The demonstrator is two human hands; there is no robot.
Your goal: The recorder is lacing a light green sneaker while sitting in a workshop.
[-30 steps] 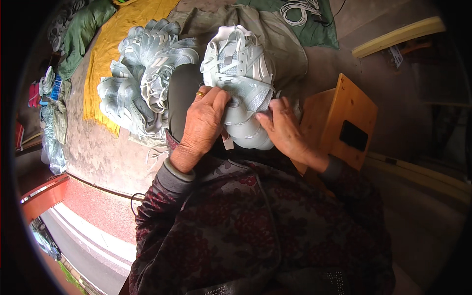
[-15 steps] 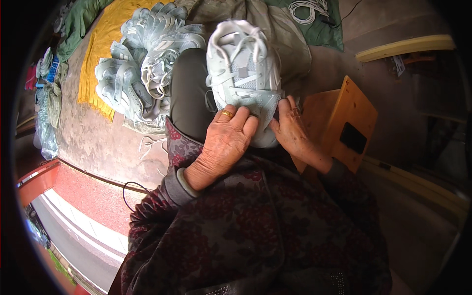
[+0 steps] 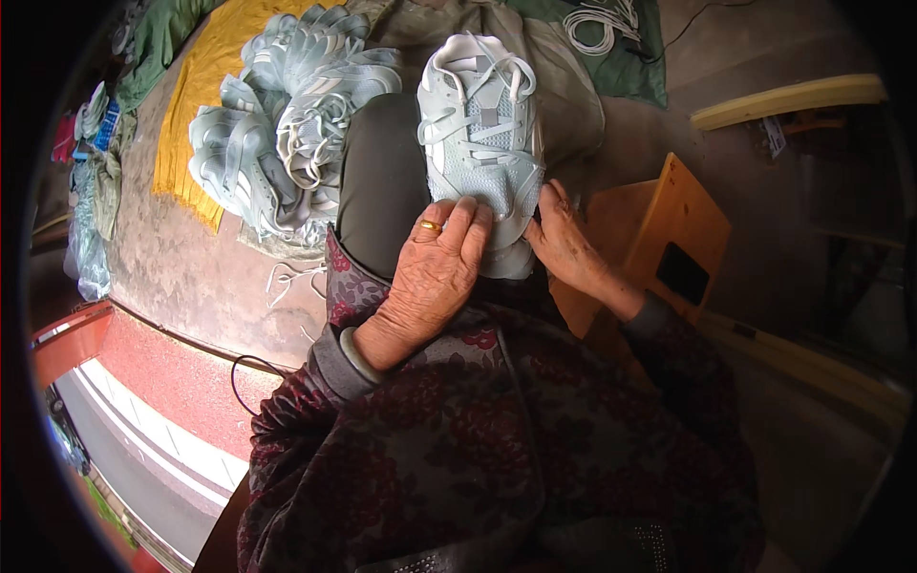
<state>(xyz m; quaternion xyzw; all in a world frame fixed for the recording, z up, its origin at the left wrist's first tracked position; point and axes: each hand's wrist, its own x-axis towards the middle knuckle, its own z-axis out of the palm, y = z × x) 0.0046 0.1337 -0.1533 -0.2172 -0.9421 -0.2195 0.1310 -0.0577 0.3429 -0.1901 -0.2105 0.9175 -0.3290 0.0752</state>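
A pale mint sneaker (image 3: 482, 134) with white laces lies on my lap, toe end toward me, its laces loose across the tongue. My left hand (image 3: 435, 272), with a gold ring, rests flat on the toe end, fingers spread over the upper. From the right, my right hand (image 3: 568, 244) presses its fingertips against the same toe end. Both hands hold the shoe between them. My dark trouser leg (image 3: 382, 181) lies under the shoe.
A heap of similar pale sneakers (image 3: 287, 134) lies on a yellow cloth (image 3: 196, 105) at upper left. A wooden stool (image 3: 669, 248) stands to my right. White cord (image 3: 602, 24) rests on a green cloth (image 3: 621, 67) at the top. Loose laces (image 3: 287, 277) lie on the floor.
The shoe has been turned to lie flat, top side up with its laces showing. My left hand slid from the shoe's side down to its toe end; my right hand stayed beside it.
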